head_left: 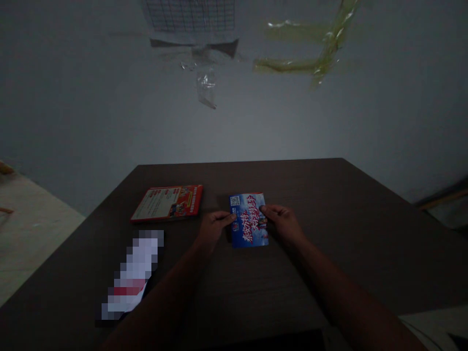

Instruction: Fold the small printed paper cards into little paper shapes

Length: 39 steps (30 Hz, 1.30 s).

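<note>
My forearms reach in from the near edge of the dark table (347,234), and the light is dim. Nearest to me, at about 8 o'clock from my hands, a white slip (133,278) with a red band lies slantwise on the tabletop, well apart from both hands; its print is blurred out and I cannot read it. Farther in, near the table's middle, I hold a blue flyer (249,230) with red lettering and a small square code in its top left corner. My left hand (212,228) pinches its left edge, at the flyer's 9 o'clock, thumb on the face and fingers curled behind. My right hand (283,224) grips the right edge near the top, at about 2 o'clock, fingers bent around it. Whether the flyer lies flat or is lifted a little off the wood, I cannot tell. Past my left hand, at 10 o'clock from the flyer, a red booklet (168,203) lies flat, near but not touching my fingers. Beyond the far edge rises a grey wall (73,97). High on it, at 12 o'clock, hang a grid sheet (190,14) and a plastic scrap (206,87), and at 1 o'clock strips of yellowish tape (314,56) cross.
</note>
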Motion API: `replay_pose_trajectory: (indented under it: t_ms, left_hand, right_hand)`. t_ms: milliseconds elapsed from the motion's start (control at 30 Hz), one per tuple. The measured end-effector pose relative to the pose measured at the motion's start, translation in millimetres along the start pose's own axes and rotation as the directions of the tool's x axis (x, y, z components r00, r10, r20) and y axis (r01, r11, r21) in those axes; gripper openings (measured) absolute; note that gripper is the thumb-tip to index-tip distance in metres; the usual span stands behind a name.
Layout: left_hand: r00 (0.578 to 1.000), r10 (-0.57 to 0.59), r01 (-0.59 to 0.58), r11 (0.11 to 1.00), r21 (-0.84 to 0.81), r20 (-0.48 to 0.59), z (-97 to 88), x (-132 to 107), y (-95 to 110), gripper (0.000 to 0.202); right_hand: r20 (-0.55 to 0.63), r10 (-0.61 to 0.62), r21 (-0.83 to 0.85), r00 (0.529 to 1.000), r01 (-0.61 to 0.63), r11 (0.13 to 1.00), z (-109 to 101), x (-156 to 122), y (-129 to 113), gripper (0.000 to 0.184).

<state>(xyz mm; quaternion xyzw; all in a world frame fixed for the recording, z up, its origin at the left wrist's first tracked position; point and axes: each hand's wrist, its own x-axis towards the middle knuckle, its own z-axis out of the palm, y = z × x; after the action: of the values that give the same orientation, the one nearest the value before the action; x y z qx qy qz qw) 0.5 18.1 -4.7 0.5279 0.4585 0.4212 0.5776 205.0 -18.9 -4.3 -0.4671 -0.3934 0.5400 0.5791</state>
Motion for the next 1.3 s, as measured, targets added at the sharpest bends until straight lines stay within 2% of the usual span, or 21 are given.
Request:
replay_pose_trajectory:
  t_ms: [400,900,1100,1300]
  left_hand:
    - [1.000,0.021,-0.022,1.000,0.022,0.015,0.1,0,-2,0.026]
    - [1.000,-0.001,0.001,0.999,0.035,0.015,2.9,-4,3,0.026]
    - [1.000,0.000,-0.001,0.999,0.049,0.024,2.8,-4,1,0.024]
    - [0.999,-0.007,0.006,0.999,0.037,0.043,2.5,-4,-2,0.022]
  right_hand:
    - [-0.062,-0.076,-0.033,0.995,0.074,0.997,-1,0,0,0.028]
    - [-0.135,-0.089,-0.010,0.987,0.088,0.996,-1,-1,-2,0.028]
    - [-0.170,-0.137,-0.081,0.976,0.125,0.989,0,-2,-6,0.028]
    - [-0.188,-0.132,-0.040,0.973,0.127,0.991,1,-2,-8,0.026]
